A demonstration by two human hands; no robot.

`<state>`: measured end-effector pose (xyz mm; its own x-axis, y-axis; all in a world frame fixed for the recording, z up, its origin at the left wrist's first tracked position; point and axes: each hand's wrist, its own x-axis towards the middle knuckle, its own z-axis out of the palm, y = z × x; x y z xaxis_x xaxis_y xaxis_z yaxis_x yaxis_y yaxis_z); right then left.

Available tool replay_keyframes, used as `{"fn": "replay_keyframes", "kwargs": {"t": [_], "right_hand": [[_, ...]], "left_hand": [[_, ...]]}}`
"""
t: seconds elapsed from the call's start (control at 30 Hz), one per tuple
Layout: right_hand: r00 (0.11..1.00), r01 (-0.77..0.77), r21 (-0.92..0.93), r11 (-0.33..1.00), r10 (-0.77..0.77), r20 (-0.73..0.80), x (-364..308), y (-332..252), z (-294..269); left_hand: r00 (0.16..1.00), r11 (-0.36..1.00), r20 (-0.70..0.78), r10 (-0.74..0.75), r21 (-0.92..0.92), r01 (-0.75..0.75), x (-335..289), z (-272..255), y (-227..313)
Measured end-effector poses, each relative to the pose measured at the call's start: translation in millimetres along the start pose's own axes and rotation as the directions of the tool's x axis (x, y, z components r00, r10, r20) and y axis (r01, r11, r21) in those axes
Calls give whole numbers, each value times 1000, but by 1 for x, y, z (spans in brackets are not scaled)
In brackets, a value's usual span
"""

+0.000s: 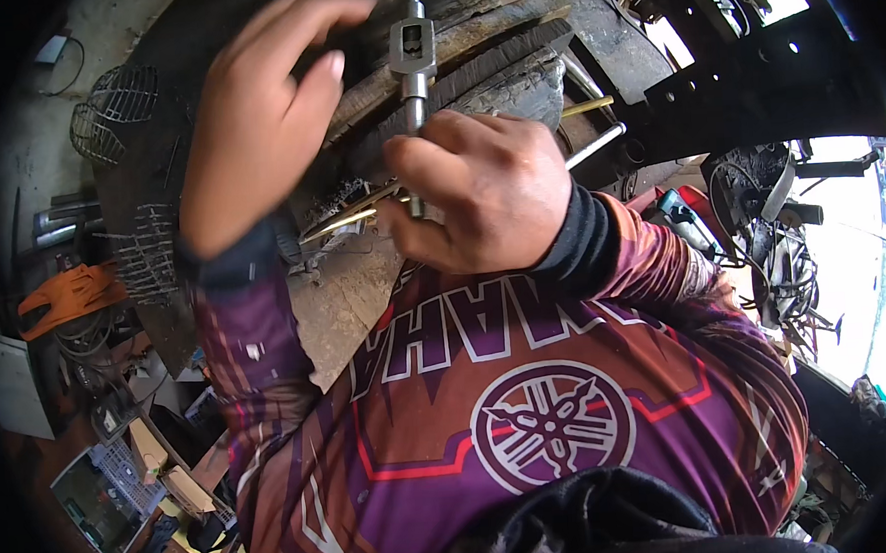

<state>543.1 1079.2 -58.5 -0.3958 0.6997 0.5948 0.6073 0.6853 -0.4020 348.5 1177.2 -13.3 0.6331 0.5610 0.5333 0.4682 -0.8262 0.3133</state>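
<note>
My right hand (489, 189) is closed around the lower handle of a silver tap wrench (414, 58), which stretches away from me with its slotted middle body showing beyond my fingers. The wrench's far end runs out of view at the top. To its left, my left hand (274, 115) is raised, slightly blurred, with thumb and fingers apart and nothing in it. Its fingertips are close to the wrench but do not touch it. Under my hands lie dark, worn bars (510, 23) and a thin brass-coloured rod (340, 225). A silver rod (597, 146) sticks out beyond my right hand.
A tan board (349, 306) lies close to my body. On the left are wire frames (119, 108), an orange glove (71, 299) and metal tubes (57, 229). A teal power tool (688, 216) and tangled cables (789, 278) lie at right, below a dark perforated beam (754, 90).
</note>
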Motion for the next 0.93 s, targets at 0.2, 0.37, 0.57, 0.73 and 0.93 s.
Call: {"fn": "replay_keyframes", "kwargs": {"t": [0.2,0.37,0.57,0.73,0.93], "right_hand": [[999,0,236,972,-9,35,-17,29,-37],[900,-435,174,884,417,128,-15,64,-75],[934,-350,86,933,341,102,52,111,-71],[938,271,68,960,-279,205,113,144,-13],[868,131,-18,991,-106,485,141,109,6]], "left_hand": [[940,845,303,159,451,-288,39,4,-50],[923,967,360,-134,252,41,-11,-29,-23],[962,968,108,-250,18,250,-52,-9,52],[975,975,-38,-221,-27,220,-59,28,85],[980,966,-100,-174,174,190,-33,51,110]]}}
